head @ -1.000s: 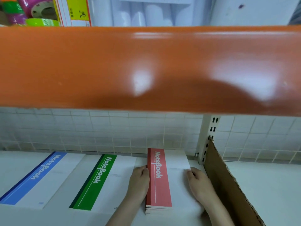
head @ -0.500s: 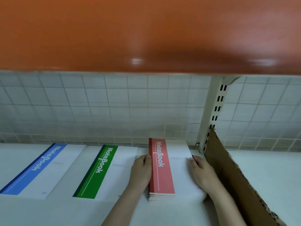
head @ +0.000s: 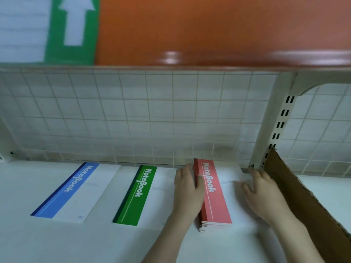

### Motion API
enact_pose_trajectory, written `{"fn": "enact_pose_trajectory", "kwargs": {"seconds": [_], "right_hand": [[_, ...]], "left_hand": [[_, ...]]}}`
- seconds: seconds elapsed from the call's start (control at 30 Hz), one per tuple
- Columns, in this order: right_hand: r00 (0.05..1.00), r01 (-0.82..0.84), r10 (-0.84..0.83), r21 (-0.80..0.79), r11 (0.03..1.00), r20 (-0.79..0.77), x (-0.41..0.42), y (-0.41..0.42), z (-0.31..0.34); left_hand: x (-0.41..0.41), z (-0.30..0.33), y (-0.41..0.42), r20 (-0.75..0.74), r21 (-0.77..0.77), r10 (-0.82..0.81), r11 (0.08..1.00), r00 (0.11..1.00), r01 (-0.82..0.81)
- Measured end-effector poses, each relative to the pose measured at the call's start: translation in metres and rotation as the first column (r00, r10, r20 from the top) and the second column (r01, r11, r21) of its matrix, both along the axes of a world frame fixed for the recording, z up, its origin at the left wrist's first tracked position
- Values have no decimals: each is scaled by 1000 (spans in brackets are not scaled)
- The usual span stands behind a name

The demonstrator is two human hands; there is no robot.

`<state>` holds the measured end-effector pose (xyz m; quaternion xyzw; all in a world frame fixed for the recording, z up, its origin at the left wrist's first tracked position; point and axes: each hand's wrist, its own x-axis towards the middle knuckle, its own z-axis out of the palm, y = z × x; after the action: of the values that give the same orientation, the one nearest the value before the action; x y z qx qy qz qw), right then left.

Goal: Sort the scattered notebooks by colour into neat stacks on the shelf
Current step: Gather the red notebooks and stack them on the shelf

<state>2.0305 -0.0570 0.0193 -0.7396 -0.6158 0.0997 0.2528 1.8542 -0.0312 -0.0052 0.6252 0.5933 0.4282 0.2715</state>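
At lower centre, the left hand [head: 189, 188] and the right hand [head: 261, 192], fingers relaxed, press both sides of the red notebook stack [head: 213, 198], probably to square its edges.

Your left hand [head: 188, 192] hides the green notebook's [head: 136, 194] right edge; your right hand [head: 264, 196] blurs over the red stack's [head: 212, 194] white side, cardboard [head: 303, 205] beside it cut off.
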Motion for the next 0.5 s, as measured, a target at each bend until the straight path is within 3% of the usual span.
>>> {"fn": "enact_pose_trajectory", "kwargs": {"seconds": [0.07, 0.27, 0.5], "right_hand": [[998, -33, 30, 44, 998, 63, -15, -1, 7], [969, -226, 220, 47, 973, 109, -94, -7, 15], [887, -451, 452, -34, 892, 96, -212, -12, 13]], "left_hand": [[-8, 10, 1, -118, 59, -3, 998, 993, 10], [-65, 19, -22, -398, 43, -33, 998, 917, 54], [-179, 19, -58, -460, 56, 91, 996, 883, -73]]}}
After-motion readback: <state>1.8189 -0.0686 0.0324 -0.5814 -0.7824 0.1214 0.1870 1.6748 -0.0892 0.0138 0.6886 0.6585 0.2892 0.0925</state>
